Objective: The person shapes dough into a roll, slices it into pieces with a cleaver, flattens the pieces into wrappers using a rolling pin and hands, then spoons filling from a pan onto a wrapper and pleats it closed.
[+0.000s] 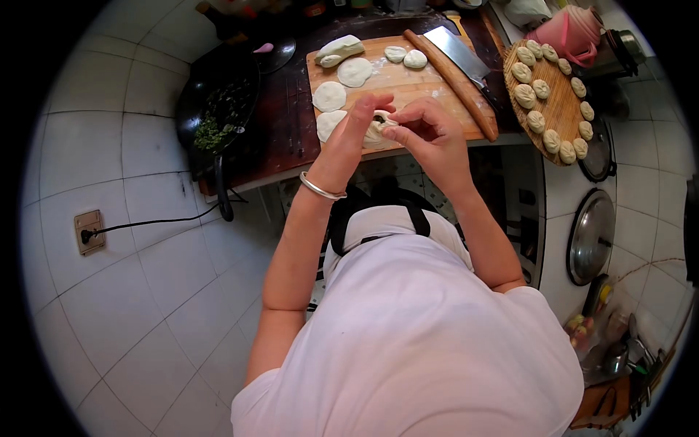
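Observation:
Between my two hands is a partly pleated bun [379,125], with dark filling showing through the opening at its top. My left hand [351,131], with a bangle on the wrist, cups it from the left side. My right hand [431,135] pinches the dough edge between thumb and forefinger. Below the hands lies a floured wooden board [408,80]. Flat dough wrappers [329,96] line its left side, near a thick dough piece [340,50]. Two small dough pieces [415,59] sit at the back. A rolling pin [455,86] lies along the right.
A cleaver [459,54] lies beside the rolling pin. On the right, a round woven tray [557,91] carries several pleated buns. To the left, a black wok [191,109] holds chopped green filling, its handle jutting over the counter edge. A pink pitcher [568,33] stands behind the tray.

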Demonstrator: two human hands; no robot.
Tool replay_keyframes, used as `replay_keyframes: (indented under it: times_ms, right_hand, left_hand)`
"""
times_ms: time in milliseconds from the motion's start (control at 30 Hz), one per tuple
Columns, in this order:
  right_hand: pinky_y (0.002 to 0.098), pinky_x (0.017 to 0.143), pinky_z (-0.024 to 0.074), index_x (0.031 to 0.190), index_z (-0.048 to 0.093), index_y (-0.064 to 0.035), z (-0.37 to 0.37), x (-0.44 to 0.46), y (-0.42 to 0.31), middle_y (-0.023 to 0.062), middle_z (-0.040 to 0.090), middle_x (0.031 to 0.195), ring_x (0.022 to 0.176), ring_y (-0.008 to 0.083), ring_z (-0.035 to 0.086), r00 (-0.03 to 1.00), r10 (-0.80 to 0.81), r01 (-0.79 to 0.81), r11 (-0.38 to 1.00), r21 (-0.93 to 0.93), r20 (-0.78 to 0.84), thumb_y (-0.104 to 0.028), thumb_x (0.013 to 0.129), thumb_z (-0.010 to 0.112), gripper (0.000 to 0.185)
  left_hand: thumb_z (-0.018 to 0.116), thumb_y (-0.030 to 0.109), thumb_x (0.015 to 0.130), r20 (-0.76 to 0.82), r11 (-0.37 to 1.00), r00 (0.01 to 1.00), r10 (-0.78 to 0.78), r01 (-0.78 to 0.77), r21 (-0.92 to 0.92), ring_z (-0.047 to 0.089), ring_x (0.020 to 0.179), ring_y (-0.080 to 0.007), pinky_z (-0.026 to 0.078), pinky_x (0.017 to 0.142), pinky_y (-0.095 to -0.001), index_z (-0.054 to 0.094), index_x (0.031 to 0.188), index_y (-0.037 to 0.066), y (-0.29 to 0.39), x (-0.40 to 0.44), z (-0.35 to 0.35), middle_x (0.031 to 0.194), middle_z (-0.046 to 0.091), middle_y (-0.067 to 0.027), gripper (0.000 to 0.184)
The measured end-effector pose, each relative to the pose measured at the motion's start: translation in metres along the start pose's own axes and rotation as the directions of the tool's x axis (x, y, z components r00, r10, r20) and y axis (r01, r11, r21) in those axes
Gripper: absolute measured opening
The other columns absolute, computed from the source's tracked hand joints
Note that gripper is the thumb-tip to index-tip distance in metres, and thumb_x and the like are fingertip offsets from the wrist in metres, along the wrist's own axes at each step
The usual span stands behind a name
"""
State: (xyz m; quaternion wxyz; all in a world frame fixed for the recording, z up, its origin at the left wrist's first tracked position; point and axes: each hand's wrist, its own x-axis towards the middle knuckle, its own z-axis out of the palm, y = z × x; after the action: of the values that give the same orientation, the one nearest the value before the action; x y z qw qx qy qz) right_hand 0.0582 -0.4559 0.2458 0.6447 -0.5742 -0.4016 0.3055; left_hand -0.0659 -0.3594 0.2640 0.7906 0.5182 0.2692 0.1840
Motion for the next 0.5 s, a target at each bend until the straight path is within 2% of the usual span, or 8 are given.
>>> replay_keyframes:
  times_ms: [33, 67, 133, 167, 267, 333, 400, 500]
  right_hand:
    - [0.0198, 0.062, 0.0486, 0.090, 0.064, -0.0004, 0.001, 0.000, 0.001, 0.0043, 0.063, 0.091, 0.070, 0.0073, 0.060, 0.998, -0.050, 0.048, 0.997, -0.062, -0.033, -0.003, 0.078, 0.074, 0.015]
    - [0.0198, 0.062, 0.0486, 0.090, 0.064, -0.0004, 0.004, 0.000, 0.002, 0.0043, 0.063, 0.091, 0.070, 0.0073, 0.060, 0.998, -0.058, 0.056, 0.996, -0.063, -0.033, -0.003, 0.078, 0.074, 0.015]
    - [0.0198, 0.063, 0.0489, 0.089, 0.063, -0.0004, 0.012, -0.003, 0.000, 0.0038, 0.064, 0.087, 0.072, 0.0064, 0.060, 0.980, 0.100, -0.085, 0.992, 0.092, -0.173, -0.004, 0.079, 0.074, 0.015]
    - [0.0198, 0.063, 0.0489, 0.089, 0.063, -0.0004, 0.013, -0.003, 0.000, 0.0038, 0.064, 0.087, 0.072, 0.0064, 0.060, 0.980, 0.094, -0.079, 0.993, 0.092, -0.175, -0.004, 0.079, 0.074, 0.015]
    - [0.0196, 0.064, 0.0495, 0.088, 0.063, -0.0006, 0.013, -0.003, -0.001, 0.0033, 0.064, 0.081, 0.073, 0.0061, 0.061, 0.978, 0.174, -0.159, 0.978, 0.132, -0.112, -0.003, 0.078, 0.074, 0.015]
    - [0.0194, 0.065, 0.0499, 0.089, 0.063, -0.0009, 0.007, 0.000, 0.001, 0.0037, 0.063, 0.085, 0.074, 0.0066, 0.060, 0.992, 0.126, -0.124, 0.991, 0.049, -0.028, -0.003, 0.077, 0.075, 0.017]
    - [0.0194, 0.066, 0.0500, 0.089, 0.063, -0.0007, 0.005, 0.005, -0.003, 0.0038, 0.062, 0.086, 0.075, 0.0068, 0.060, 0.994, 0.097, -0.095, 0.994, 0.053, -0.040, -0.003, 0.077, 0.075, 0.017]
    - [0.0192, 0.066, 0.0497, 0.088, 0.064, -0.0003, 0.005, 0.005, 0.003, 0.0037, 0.060, 0.088, 0.075, 0.0069, 0.059, 0.997, 0.046, -0.044, 0.998, 0.035, -0.061, -0.003, 0.076, 0.075, 0.016]
  left_hand:
    - [0.032, 0.055, 0.098, -0.073, 1.000, 0.997, -0.001, 0.001, -0.009, 0.055, 0.107, -0.0149, 0.044, 0.093, -0.0297, 0.052, 0.122, 0.004, 0.000, 0.001, -0.002, 0.112, 0.058, -0.0073, 0.059]
    - [0.032, 0.055, 0.098, -0.072, 1.000, 0.997, 0.006, -0.007, -0.007, 0.055, 0.107, -0.0149, 0.044, 0.093, -0.0297, 0.052, 0.122, 0.004, -0.001, 0.001, -0.002, 0.112, 0.058, -0.0073, 0.059]
    - [0.031, 0.059, 0.096, -0.113, 0.936, 0.992, -0.049, 0.006, -0.352, 0.053, 0.113, -0.0195, 0.041, 0.098, -0.0357, 0.049, 0.127, 0.004, -0.006, -0.001, 0.003, 0.119, 0.058, -0.0099, 0.066]
    - [0.033, 0.054, 0.097, -0.087, 0.894, 0.995, -0.055, 0.010, -0.448, 0.055, 0.109, -0.0195, 0.044, 0.094, -0.0370, 0.051, 0.124, 0.003, -0.010, -0.001, 0.007, 0.117, 0.058, -0.0116, 0.060]
    - [0.036, 0.049, 0.098, -0.101, 0.889, 0.995, -0.005, -0.042, -0.455, 0.056, 0.105, -0.0186, 0.046, 0.091, -0.0369, 0.052, 0.121, 0.003, -0.020, 0.003, 0.003, 0.113, 0.059, -0.0119, 0.054]
    - [0.036, 0.047, 0.099, -0.113, 0.897, 0.994, -0.004, -0.046, -0.440, 0.058, 0.101, -0.0177, 0.047, 0.089, -0.0353, 0.054, 0.119, 0.003, -0.017, 0.003, 0.001, 0.110, 0.060, -0.0109, 0.051]
    - [0.036, 0.048, 0.099, -0.031, 0.948, 0.999, 0.009, -0.018, -0.318, 0.059, 0.099, -0.0167, 0.048, 0.087, -0.0329, 0.054, 0.118, 0.003, -0.012, 0.003, 0.001, 0.108, 0.061, -0.0098, 0.052]
    - [0.035, 0.049, 0.099, -0.085, 0.972, 0.996, -0.031, 0.010, -0.236, 0.060, 0.097, -0.0152, 0.049, 0.087, -0.0307, 0.055, 0.117, 0.003, -0.007, 0.004, 0.005, 0.106, 0.062, -0.0084, 0.053]
